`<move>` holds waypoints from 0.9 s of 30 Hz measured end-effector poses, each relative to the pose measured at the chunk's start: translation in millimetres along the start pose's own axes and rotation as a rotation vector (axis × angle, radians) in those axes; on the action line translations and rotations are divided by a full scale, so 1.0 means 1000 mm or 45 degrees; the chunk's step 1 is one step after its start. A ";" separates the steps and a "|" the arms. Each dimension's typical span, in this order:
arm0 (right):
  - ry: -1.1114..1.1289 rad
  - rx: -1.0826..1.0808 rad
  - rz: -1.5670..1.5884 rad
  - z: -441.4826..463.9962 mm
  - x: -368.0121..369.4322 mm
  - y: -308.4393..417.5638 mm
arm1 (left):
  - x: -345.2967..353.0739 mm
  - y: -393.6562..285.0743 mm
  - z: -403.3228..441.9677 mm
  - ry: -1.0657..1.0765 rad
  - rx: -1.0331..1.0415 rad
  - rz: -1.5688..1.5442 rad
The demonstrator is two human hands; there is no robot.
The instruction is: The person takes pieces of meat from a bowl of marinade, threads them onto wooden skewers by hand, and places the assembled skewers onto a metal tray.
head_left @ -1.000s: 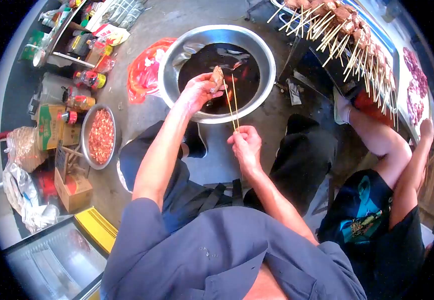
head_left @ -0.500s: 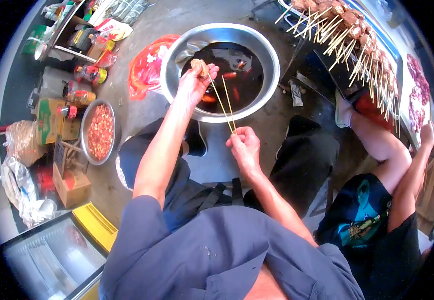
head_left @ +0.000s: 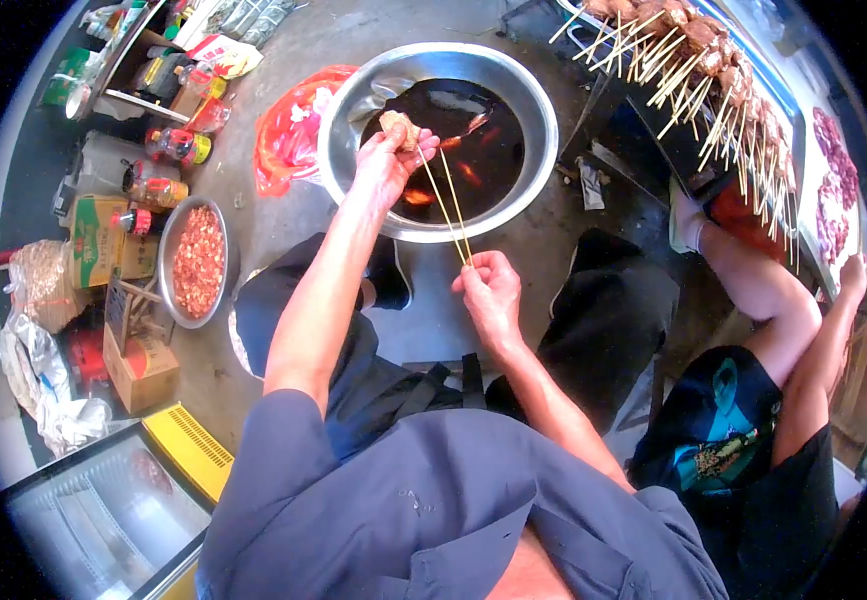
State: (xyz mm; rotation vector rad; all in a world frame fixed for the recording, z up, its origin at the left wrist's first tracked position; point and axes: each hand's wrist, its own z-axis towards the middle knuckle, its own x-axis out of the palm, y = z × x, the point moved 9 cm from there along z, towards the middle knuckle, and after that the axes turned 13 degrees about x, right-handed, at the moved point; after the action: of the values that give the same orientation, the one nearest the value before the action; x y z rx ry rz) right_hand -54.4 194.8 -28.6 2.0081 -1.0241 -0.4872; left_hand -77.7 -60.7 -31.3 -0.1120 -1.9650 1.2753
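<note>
My left hand [head_left: 382, 172] is closed around a brown, lumpy piece of food [head_left: 401, 130], perhaps meat, above the near left part of a metal basin [head_left: 539, 180]. My right hand [head_left: 490, 290] is shut on the lower ends of two thin bamboo skewers [head_left: 451, 208], just outside the basin's near rim. Their upper ends slant up toward my left fingers; whether either one enters the food cannot be made out. Dark liquid [head_left: 499, 165] fills the lower part of the basin, with several reddish pieces in it.
Skewered brown food [head_left: 704, 40] lies on a tray at upper right, sticks jutting out. Beside it is a board of red meat [head_left: 834, 190], near a seated person's arm [head_left: 814, 395]. A bowl of chopped reddish food [head_left: 199, 262] and bottles [head_left: 179, 147] stand left. A red bag [head_left: 289, 135] touches the basin.
Both hands stay almost in place, still holding the food and skewers. The reddish pieces and reflections in the dark liquid have shifted slightly.
</note>
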 end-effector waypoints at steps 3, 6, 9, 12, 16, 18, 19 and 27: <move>0.001 0.018 0.058 -0.001 -0.002 -0.002 | -0.004 0.005 0.001 0.022 -0.035 0.018; -0.004 0.000 0.065 0.000 -0.003 -0.005 | -0.004 0.008 0.000 0.041 -0.066 0.090; -0.007 -0.012 0.060 -0.001 -0.003 -0.003 | -0.003 0.015 -0.005 0.054 -0.121 0.134; 0.012 0.013 0.110 -0.002 -0.003 -0.004 | -0.004 0.027 -0.005 0.088 -0.167 0.099; 0.001 -0.017 0.097 0.000 -0.003 -0.003 | -0.003 0.016 -0.001 0.063 -0.059 0.034; -0.016 -0.035 0.060 0.000 -0.003 -0.002 | -0.007 0.011 0.005 0.017 -0.030 0.033; 0.001 -0.017 0.066 -0.001 -0.002 -0.005 | -0.007 0.011 0.007 0.015 -0.028 0.033; 0.012 0.007 0.022 -0.003 0.000 0.001 | -0.009 0.006 0.003 -0.060 0.006 0.025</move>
State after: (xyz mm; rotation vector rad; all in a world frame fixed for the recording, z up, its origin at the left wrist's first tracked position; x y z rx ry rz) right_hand -53.4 196.1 -25.9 2.0031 -1.0374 -0.4655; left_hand -75.1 -63.9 -41.2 -0.1005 -2.0050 1.3062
